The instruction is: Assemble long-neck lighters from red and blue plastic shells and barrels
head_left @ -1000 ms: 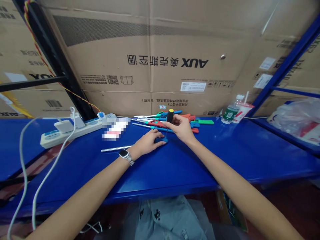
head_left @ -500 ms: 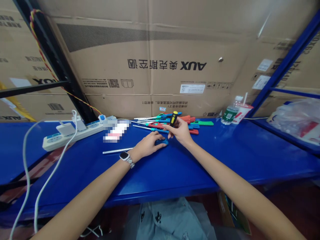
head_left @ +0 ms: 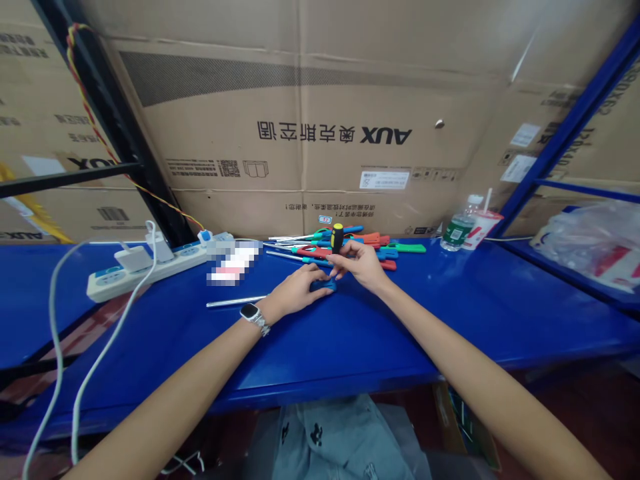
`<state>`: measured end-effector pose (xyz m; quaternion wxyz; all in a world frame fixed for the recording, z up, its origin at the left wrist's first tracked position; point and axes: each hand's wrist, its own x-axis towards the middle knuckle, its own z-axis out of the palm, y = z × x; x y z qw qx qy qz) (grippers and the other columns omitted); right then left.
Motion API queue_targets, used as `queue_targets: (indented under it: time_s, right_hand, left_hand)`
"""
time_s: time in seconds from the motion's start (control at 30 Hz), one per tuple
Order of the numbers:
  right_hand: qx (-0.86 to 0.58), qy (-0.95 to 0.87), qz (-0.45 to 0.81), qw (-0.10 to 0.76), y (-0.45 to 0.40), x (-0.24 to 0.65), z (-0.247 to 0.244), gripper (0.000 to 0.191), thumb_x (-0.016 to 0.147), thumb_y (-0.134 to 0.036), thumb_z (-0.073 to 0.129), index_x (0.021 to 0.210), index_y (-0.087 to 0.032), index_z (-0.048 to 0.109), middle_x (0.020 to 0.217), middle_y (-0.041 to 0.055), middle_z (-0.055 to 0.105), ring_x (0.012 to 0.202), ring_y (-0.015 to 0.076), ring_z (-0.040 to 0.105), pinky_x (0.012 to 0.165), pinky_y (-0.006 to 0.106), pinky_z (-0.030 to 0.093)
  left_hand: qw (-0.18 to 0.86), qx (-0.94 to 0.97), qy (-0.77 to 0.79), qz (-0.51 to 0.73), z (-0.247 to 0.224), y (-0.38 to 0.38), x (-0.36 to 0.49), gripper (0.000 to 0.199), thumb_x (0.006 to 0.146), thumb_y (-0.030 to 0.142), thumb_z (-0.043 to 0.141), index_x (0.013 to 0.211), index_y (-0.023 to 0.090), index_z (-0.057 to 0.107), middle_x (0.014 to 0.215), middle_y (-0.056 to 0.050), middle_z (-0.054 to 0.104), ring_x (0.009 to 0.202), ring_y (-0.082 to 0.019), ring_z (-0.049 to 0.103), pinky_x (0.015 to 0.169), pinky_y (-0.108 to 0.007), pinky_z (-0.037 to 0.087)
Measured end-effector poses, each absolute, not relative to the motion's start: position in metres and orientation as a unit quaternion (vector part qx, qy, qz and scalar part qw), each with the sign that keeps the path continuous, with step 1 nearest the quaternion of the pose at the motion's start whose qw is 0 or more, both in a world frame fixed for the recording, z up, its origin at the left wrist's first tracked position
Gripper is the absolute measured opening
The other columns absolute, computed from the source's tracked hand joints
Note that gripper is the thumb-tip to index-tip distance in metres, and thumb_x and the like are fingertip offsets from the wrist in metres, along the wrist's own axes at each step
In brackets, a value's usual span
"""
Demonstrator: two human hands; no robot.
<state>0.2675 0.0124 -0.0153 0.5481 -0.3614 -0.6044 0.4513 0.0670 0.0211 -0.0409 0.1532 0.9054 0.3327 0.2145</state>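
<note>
My left hand (head_left: 299,291) is closed over a blue-handled, long-nosed lighter (head_left: 324,285) lying on the blue tabletop. Its metal tube (head_left: 236,302) sticks out to the left from under my wrist. My right hand (head_left: 361,267) pinches a small screwdriver (head_left: 337,238) below its yellow-and-black handle. The handle stands nearly upright, above the lighter's blue end. My fingers hide the shaft and tip, so I cannot tell whether it touches the lighter. Just behind my hands, several lighters with red (head_left: 311,251), blue, orange and green handles (head_left: 407,248) lie in a pile.
A white power strip (head_left: 150,270) with plugs and cables lies at the left, near a pixelated patch. A water bottle (head_left: 457,230) and a cup with a straw (head_left: 483,229) stand at the back right. Cardboard (head_left: 330,87) walls the back; a plastic bag (head_left: 595,243) sits far right.
The screwdriver has moved slightly left and now stands more upright. My right fingers have shifted to below its handle. My left hand and the lighter under it stay in place.
</note>
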Motion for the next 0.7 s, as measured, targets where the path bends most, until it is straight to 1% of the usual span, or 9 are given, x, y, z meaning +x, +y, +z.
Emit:
queue_targets:
  time_s: [0.07,0.17,0.23,0.33,0.4,0.47,0.6,0.67,0.7]
  right_hand:
    - [-0.345,-0.642,0.447,0.519,0.011,0.272,-0.014,0.054,0.066,-0.067,0.087,0.075,-0.021,0.059,0.070,0.0012,0.072,0.057,0.0174,0.070,0.055,0.031,0.060]
    - [-0.336,-0.671,0.415,0.514,0.008,0.272,-0.015,0.052,0.075,-0.069,0.079,0.080,-0.020,0.065,0.077,0.0022,0.073,0.058,0.0145,0.067,0.060,0.031,0.060]
    - [-0.349,-0.659,0.397,0.535,0.007,0.268,-0.018,0.051,0.073,-0.067,0.082,0.081,-0.021,0.062,0.071,0.0002,0.070,0.053,0.0143,0.064,0.056,0.030,0.056]
    - [-0.383,-0.613,0.375,0.580,0.010,0.261,-0.023,0.055,0.065,-0.062,0.090,0.080,-0.024,0.053,0.064,-0.0031,0.066,0.047,0.0160,0.061,0.047,0.031,0.051]
    - [-0.388,-0.604,0.377,0.585,0.013,0.261,-0.024,0.057,0.064,-0.063,0.090,0.075,-0.025,0.049,0.064,-0.0021,0.067,0.047,0.0166,0.062,0.047,0.031,0.052]
    - [-0.373,-0.625,0.403,0.555,0.016,0.265,-0.022,0.056,0.067,-0.066,0.087,0.074,-0.024,0.051,0.068,0.0008,0.071,0.050,0.0162,0.064,0.050,0.031,0.054]
    - [-0.338,-0.680,0.447,0.473,0.018,0.278,-0.018,0.054,0.079,-0.071,0.075,0.088,-0.019,0.064,0.081,0.0047,0.076,0.056,0.0146,0.068,0.053,0.027,0.055]
    - [-0.330,-0.688,0.445,0.469,0.017,0.280,-0.018,0.056,0.082,-0.073,0.071,0.092,-0.018,0.066,0.080,0.0041,0.075,0.056,0.0138,0.068,0.053,0.026,0.054]
    - [-0.326,-0.690,0.441,0.472,0.017,0.281,-0.018,0.056,0.082,-0.073,0.070,0.093,-0.018,0.066,0.078,0.0033,0.074,0.055,0.0135,0.067,0.053,0.026,0.054]
  left_hand:
    - [0.155,0.904,0.335,0.216,-0.041,0.021,0.067,0.034,0.100,0.045,0.063,0.125,0.023,0.070,0.126,-0.012,0.066,0.118,-0.032,0.063,0.104,-0.050,0.052]
    - [0.159,0.903,0.330,0.224,-0.042,0.022,0.067,0.034,0.100,0.046,0.062,0.124,0.024,0.070,0.125,-0.012,0.067,0.118,-0.031,0.063,0.103,-0.049,0.053]
    - [0.165,0.903,0.324,0.228,-0.043,0.022,0.066,0.034,0.099,0.046,0.063,0.124,0.023,0.071,0.124,-0.012,0.068,0.119,-0.032,0.063,0.103,-0.050,0.053]
    - [0.171,0.903,0.317,0.234,-0.043,0.024,0.066,0.033,0.099,0.046,0.064,0.122,0.023,0.072,0.124,-0.012,0.068,0.118,-0.032,0.063,0.105,-0.051,0.052]
    - [0.173,0.902,0.313,0.241,-0.044,0.025,0.066,0.033,0.099,0.047,0.064,0.121,0.024,0.072,0.122,-0.012,0.068,0.115,-0.032,0.064,0.104,-0.052,0.052]
    - [0.174,0.901,0.314,0.245,-0.045,0.025,0.066,0.033,0.098,0.048,0.064,0.120,0.024,0.073,0.121,-0.012,0.068,0.113,-0.031,0.065,0.102,-0.052,0.053]
    - [0.169,0.902,0.318,0.240,-0.046,0.022,0.066,0.031,0.097,0.046,0.065,0.116,0.023,0.073,0.120,-0.013,0.069,0.113,-0.032,0.065,0.101,-0.054,0.053]
    - [0.177,0.894,0.314,0.266,-0.041,0.022,0.067,0.033,0.094,0.048,0.069,0.114,0.022,0.072,0.118,-0.013,0.071,0.109,-0.032,0.067,0.098,-0.053,0.055]
    - [0.189,0.883,0.311,0.296,-0.036,0.022,0.068,0.036,0.093,0.049,0.070,0.117,0.022,0.071,0.119,-0.013,0.071,0.108,-0.031,0.068,0.097,-0.052,0.056]
